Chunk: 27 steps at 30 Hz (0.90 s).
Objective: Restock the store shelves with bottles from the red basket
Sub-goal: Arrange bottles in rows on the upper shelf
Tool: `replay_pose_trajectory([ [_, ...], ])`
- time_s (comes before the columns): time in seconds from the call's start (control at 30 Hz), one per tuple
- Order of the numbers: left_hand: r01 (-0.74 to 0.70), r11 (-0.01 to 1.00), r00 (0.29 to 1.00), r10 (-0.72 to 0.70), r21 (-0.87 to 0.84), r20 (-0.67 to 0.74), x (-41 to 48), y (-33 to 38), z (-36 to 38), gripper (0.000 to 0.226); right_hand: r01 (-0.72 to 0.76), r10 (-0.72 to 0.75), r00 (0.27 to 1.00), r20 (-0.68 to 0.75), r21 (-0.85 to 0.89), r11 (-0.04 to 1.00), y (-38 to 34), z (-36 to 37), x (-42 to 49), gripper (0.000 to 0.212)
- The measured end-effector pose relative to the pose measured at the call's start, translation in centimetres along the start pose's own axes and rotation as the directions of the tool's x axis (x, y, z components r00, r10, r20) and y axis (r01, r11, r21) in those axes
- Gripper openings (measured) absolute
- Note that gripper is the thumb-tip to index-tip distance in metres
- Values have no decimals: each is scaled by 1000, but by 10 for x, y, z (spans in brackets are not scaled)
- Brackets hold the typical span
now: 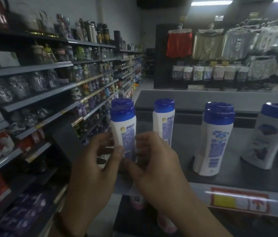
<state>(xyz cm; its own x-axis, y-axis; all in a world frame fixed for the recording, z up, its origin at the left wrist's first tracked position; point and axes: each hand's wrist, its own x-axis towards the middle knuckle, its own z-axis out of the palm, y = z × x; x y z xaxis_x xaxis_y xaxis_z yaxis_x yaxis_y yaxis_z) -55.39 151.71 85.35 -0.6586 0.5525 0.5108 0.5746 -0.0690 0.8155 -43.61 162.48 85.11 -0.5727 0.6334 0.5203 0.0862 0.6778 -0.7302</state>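
Note:
A white bottle with a blue cap [124,127] stands at the left end of the grey top shelf [237,170]. My left hand [94,161] and my right hand [153,161] both hold its lower part, fingers curled round its sides. Another bottle's cap shows right behind it. More white bottles with blue caps stand on the shelf to the right: one [164,120] just behind my right hand, a pair one behind the other [213,139], and one [266,135] near the right edge. The red basket is not in view.
A long wall of dark shelves [53,93] full of flasks, cups and boxes runs along the left. Hanging clothes [220,43] fill the racks at the back right. A red and yellow price tag [239,200] sits on the shelf's front edge. Pink-capped bottles [137,200] show on the shelf below.

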Motion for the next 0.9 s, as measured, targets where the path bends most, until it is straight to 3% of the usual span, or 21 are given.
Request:
replay_pose_trajectory([
  [0.1, -18, 1000, 999, 19, -25, 45, 1, 0, -1, 36, -5, 3, 999, -36, -53, 999, -1, 5, 2, 48],
  [0.2, -22, 1000, 999, 23, -20, 47, 5, -8, -3, 24, -16, 11, 998, -54, -91, 996, -2, 9, 5, 50],
  [0.47, -50, 997, 996, 46, 56, 76, 10, -16, -8, 42, 15, -27, 998, -60, -199, 980, -8, 20, 6, 56],
  [0.9, -1, 998, 996, 7, -66, 88, 15, -29, -18, 27, -24, 28, 999, 26, -131, 991, -14, 22, 14, 59],
])
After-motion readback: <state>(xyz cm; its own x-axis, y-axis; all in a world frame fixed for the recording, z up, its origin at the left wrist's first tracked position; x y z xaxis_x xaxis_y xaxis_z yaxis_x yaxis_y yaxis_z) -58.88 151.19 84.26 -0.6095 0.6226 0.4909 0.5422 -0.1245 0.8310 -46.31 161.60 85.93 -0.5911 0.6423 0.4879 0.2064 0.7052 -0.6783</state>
